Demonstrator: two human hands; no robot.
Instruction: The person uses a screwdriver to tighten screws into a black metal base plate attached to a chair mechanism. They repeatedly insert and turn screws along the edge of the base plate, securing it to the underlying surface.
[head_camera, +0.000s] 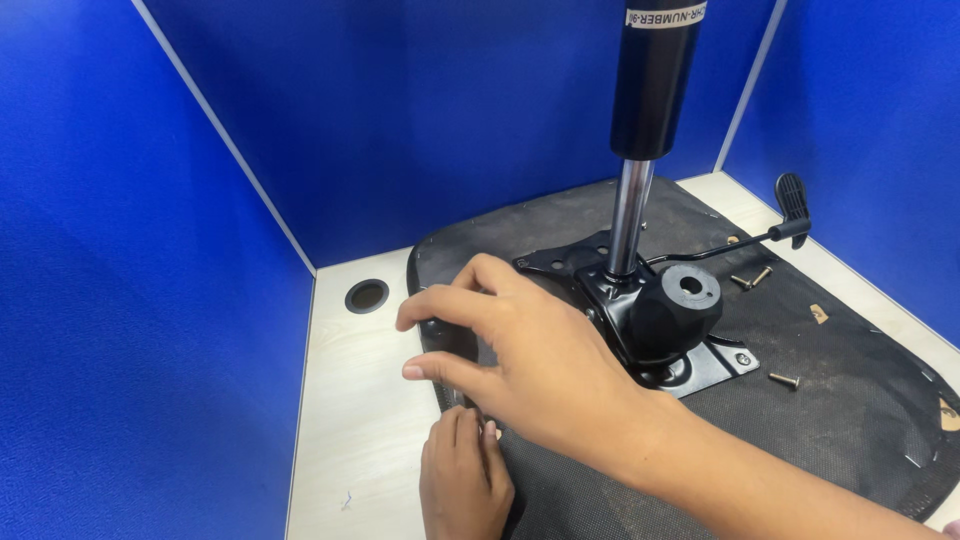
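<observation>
At the near-left edge of the upturned seat base (800, 400), the right hand (520, 350) spreads wide over the rim while the left hand (462, 475) seemingly pinches something small beneath. That piece could slip; the loose screws (752, 278) could roll off.

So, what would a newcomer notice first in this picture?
First, the gas lift cylinder standing upright in the middle, fixed in the black metal plate on the upturned chair seat. Then the two hands at the seat's near left edge: the right hand reaches across with spread fingers, the left hand below it. Loose screws lie on the seat at the right.
</observation>
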